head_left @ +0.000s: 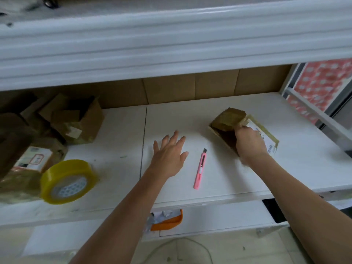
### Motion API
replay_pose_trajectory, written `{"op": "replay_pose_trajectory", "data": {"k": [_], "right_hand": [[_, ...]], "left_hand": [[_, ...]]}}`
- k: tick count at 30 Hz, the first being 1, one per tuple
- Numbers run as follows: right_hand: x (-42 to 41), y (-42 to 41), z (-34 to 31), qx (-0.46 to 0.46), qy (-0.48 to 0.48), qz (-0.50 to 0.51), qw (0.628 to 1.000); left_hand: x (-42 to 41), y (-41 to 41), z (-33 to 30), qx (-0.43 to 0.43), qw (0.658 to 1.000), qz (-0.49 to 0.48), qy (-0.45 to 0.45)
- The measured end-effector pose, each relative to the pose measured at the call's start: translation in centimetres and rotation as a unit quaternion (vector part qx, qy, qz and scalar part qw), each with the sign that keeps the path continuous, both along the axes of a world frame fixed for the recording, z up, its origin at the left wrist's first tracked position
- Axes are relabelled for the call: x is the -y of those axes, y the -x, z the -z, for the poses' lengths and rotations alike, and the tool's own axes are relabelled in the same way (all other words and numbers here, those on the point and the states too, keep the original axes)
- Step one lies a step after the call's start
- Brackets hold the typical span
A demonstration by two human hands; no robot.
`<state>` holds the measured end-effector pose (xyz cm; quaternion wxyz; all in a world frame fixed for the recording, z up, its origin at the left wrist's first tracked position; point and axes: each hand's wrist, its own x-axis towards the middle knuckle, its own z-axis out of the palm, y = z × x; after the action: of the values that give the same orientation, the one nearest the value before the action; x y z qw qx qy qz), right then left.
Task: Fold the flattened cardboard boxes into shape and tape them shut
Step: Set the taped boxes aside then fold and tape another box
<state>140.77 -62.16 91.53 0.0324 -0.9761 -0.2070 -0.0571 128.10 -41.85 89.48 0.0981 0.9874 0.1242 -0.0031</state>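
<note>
One small cardboard box [228,123] sits far right on the worktop [190,115], part-formed, flaps open, untaped. The right hand [249,141] grips its edge; the left hand [169,151] hovers spread, holding nothing. Yellow tape roll [66,181] waits near left; shaped boxes [76,119] are piled far left.

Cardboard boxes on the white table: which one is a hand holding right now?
The box on the right, with the white label: the right hand grips it. The boxes piled at the left lie untouched, and the left hand holds nothing.
</note>
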Motion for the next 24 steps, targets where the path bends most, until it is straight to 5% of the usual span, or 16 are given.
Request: {"op": "replay_pose_trajectory", "data": {"k": [6,12,18,21,24], "right_hand": [[-8.5,2.2,-2.2,0.066,0.015,-0.081,0.994],[-15.2,4.7,-2.0,0.02,-0.003,-0.228,0.973],[-17.9,7.4,1.0,-0.12,-0.156,-0.417,0.887],[-17.5,6.5,2.5,-0.103,-0.243,-0.329,0.907],[-16.5,4.7,3.3,-0.194,-0.132,-0.21,0.949]], "left_hand": [[-5.0,2.2,0.1,0.018,0.999,-0.024,0.032],[-9.2,4.7,0.4,0.087,0.99,-0.07,0.085],[-11.5,7.3,2.2,0.065,0.976,-0.103,0.179],[-12.0,8.7,3.4,0.046,0.963,-0.129,0.233],[-12.3,9.6,4.2,0.033,0.965,-0.153,0.208]]}}
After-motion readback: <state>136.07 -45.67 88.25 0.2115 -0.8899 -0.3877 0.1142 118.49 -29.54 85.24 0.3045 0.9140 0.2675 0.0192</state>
